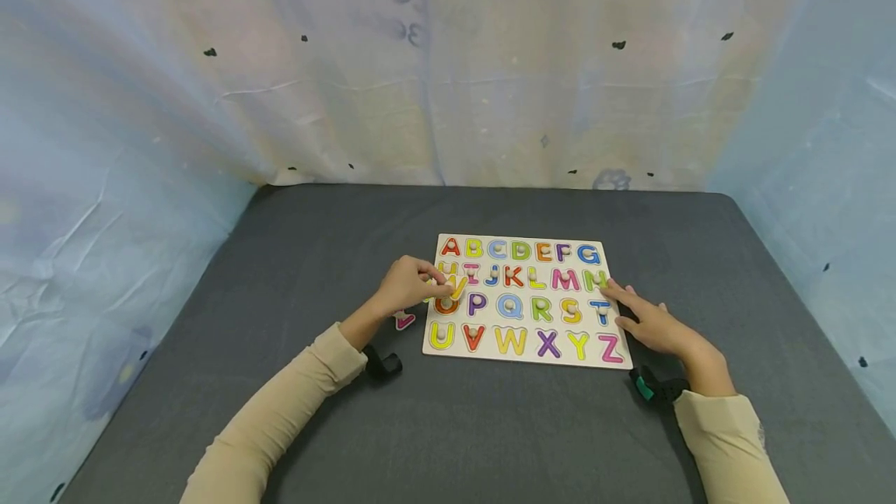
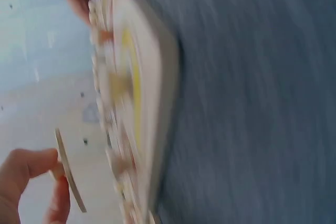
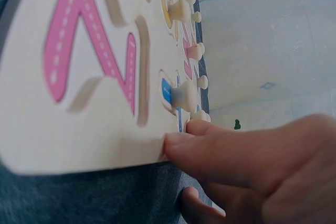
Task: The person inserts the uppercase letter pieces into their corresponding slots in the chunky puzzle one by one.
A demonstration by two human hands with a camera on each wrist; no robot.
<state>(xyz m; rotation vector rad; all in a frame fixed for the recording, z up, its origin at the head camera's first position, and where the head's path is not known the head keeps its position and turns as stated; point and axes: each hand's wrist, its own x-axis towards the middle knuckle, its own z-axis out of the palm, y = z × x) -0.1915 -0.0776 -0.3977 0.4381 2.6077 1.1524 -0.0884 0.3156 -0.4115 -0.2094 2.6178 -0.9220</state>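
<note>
Between thumb and fingertips my left hand (image 1: 408,284) pinches a yellow letter piece (image 1: 458,288) by its knob, above the left side of a wooden alphabet board (image 1: 521,364). In the left wrist view that thin piece (image 2: 70,171) is seen edge-on, apart from the board. My right hand (image 1: 654,323) rests on the board's right edge, fingers fairly straight beside the N and T. In the right wrist view its thumb (image 3: 184,145) touches the edge near the blue T piece (image 3: 168,92). The pink Z recess (image 3: 102,40) holds no piece.
A pink letter piece (image 1: 404,320) lies on the dark grey table (image 1: 490,442), left of the board under the left forearm. Many letters on the board carry wooden knobs. Pale patterned curtains (image 1: 490,99) hang behind and beside the table.
</note>
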